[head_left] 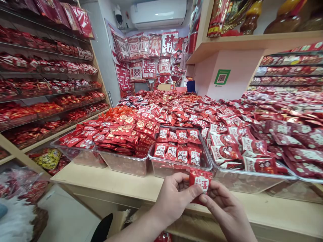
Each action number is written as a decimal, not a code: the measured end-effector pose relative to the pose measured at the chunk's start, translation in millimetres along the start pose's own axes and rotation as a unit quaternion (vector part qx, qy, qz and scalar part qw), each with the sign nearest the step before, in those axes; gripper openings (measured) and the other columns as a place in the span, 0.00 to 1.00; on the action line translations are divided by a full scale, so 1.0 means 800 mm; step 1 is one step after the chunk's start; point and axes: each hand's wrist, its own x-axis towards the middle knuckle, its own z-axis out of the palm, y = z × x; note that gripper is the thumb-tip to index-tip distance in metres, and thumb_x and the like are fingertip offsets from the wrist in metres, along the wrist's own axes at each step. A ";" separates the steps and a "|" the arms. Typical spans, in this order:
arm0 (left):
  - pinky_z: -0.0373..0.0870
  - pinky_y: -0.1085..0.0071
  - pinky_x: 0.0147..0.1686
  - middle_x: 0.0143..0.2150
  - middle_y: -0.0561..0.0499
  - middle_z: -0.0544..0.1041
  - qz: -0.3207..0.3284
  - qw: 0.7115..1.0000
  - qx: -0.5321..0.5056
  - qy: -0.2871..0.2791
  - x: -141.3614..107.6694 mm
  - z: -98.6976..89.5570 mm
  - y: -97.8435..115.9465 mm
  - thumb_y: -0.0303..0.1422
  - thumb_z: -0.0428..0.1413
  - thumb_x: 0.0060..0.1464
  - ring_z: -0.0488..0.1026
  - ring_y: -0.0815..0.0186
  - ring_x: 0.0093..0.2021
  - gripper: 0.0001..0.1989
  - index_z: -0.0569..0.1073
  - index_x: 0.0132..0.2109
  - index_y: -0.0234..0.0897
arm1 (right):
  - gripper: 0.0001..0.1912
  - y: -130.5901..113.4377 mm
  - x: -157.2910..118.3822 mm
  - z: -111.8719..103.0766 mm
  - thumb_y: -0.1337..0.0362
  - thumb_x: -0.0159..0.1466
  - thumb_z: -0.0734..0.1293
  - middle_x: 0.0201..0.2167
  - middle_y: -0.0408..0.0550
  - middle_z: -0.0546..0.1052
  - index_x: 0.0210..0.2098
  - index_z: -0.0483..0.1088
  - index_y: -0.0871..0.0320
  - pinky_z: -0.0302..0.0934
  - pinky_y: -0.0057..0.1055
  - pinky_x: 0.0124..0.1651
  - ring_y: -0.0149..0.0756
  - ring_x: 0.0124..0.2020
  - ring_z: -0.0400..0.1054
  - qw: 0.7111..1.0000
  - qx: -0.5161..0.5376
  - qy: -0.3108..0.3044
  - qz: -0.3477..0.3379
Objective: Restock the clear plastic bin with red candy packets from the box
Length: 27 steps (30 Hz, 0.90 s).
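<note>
Between my two hands is a small red candy packet (200,176) with white lettering, held upright in front of the counter edge. My left hand (174,193) pinches it from the left, thumb across its front. From the right, my right hand (224,206) grips the lower edge with its thumb, fingers curled behind. Just beyond, a clear plastic bin (165,165) holds rows of similar red packets (182,155), stacked neatly with their fronts showing.
More clear bins of red packets (123,129) line the wooden counter (106,179). Tall shelves (50,72) of packets stand at left, and a wooden shelf (234,42) juts out at upper right. Below the counter lies an open cardboard box (194,227).
</note>
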 end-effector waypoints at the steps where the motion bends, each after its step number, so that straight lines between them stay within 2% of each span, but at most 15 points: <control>1: 0.67 0.72 0.34 0.32 0.48 0.78 0.000 1.000 -0.010 0.001 0.000 0.000 0.000 0.35 0.62 0.44 0.72 0.67 0.31 0.11 0.75 0.35 0.32 | 0.13 0.002 0.001 -0.003 0.63 0.52 0.70 0.33 0.51 0.77 0.37 0.71 0.56 0.68 0.36 0.39 0.39 0.34 0.71 1.000 -0.007 -0.015 -0.002; 4: 0.67 0.73 0.33 0.31 0.48 0.78 -0.001 1.000 -0.029 0.004 -0.001 0.002 0.003 0.34 0.62 0.44 0.71 0.68 0.30 0.11 0.75 0.34 0.31 | 0.13 0.005 0.002 -0.008 0.64 0.52 0.70 0.34 0.51 0.77 0.38 0.71 0.55 0.68 0.34 0.38 0.39 0.34 0.71 0.999 -0.022 -0.039 -0.001; 9: 0.68 0.72 0.33 0.32 0.46 0.78 -0.004 1.000 -0.026 -0.012 -0.004 0.003 0.007 0.34 0.62 0.44 0.72 0.67 0.30 0.12 0.76 0.35 0.29 | 0.12 0.005 0.001 -0.010 0.64 0.51 0.71 0.32 0.50 0.77 0.35 0.72 0.55 0.68 0.33 0.37 0.38 0.32 0.72 1.000 -0.020 -0.016 -0.003; 12: 0.68 0.72 0.34 0.32 0.45 0.78 0.000 1.000 -0.029 -0.012 -0.003 0.003 0.007 0.34 0.62 0.43 0.72 0.66 0.31 0.13 0.76 0.35 0.30 | 0.14 0.006 0.000 -0.012 0.64 0.49 0.72 0.33 0.50 0.77 0.37 0.72 0.54 0.68 0.35 0.39 0.40 0.33 0.72 0.999 -0.027 -0.028 0.000; 15: 0.68 0.71 0.36 0.32 0.46 0.78 -0.007 0.999 -0.045 -0.001 -0.001 0.003 0.006 0.35 0.62 0.43 0.73 0.64 0.33 0.13 0.76 0.35 0.30 | 0.17 0.007 0.001 -0.013 0.65 0.49 0.72 0.33 0.49 0.77 0.38 0.70 0.54 0.69 0.33 0.37 0.39 0.34 0.72 0.999 -0.033 -0.005 -0.012; 18: 0.68 0.69 0.37 0.32 0.46 0.78 -0.020 0.999 -0.048 0.015 0.001 0.004 0.006 0.37 0.61 0.45 0.73 0.63 0.34 0.14 0.75 0.35 0.30 | 0.12 0.005 0.002 -0.010 0.65 0.49 0.72 0.26 0.44 0.75 0.32 0.68 0.54 0.69 0.27 0.32 0.34 0.29 0.71 0.998 -0.035 0.034 -0.037; 21: 0.67 0.69 0.39 0.35 0.46 0.77 -0.021 0.999 -0.046 0.016 0.003 0.003 0.006 0.37 0.59 0.48 0.73 0.63 0.36 0.14 0.75 0.37 0.30 | 0.10 0.003 0.003 -0.005 0.64 0.49 0.72 0.23 0.43 0.73 0.27 0.66 0.55 0.68 0.25 0.29 0.32 0.25 0.70 0.995 -0.038 0.072 -0.054; 24: 0.67 0.71 0.38 0.34 0.48 0.77 0.004 0.999 -0.038 0.005 0.003 0.002 0.005 0.35 0.57 0.50 0.72 0.65 0.35 0.12 0.74 0.39 0.31 | 0.09 0.004 0.001 -0.006 0.64 0.49 0.72 0.24 0.44 0.73 0.27 0.66 0.56 0.68 0.25 0.30 0.32 0.27 0.70 0.994 -0.051 0.069 -0.063; 27: 0.66 0.74 0.36 0.32 0.49 0.76 0.020 0.999 -0.037 0.019 0.002 -0.001 0.003 0.34 0.57 0.50 0.71 0.69 0.33 0.12 0.71 0.41 0.32 | 0.07 0.007 0.001 -0.011 0.65 0.52 0.69 0.28 0.45 0.74 0.27 0.66 0.55 0.68 0.27 0.32 0.33 0.30 0.71 0.992 -0.084 0.047 -0.086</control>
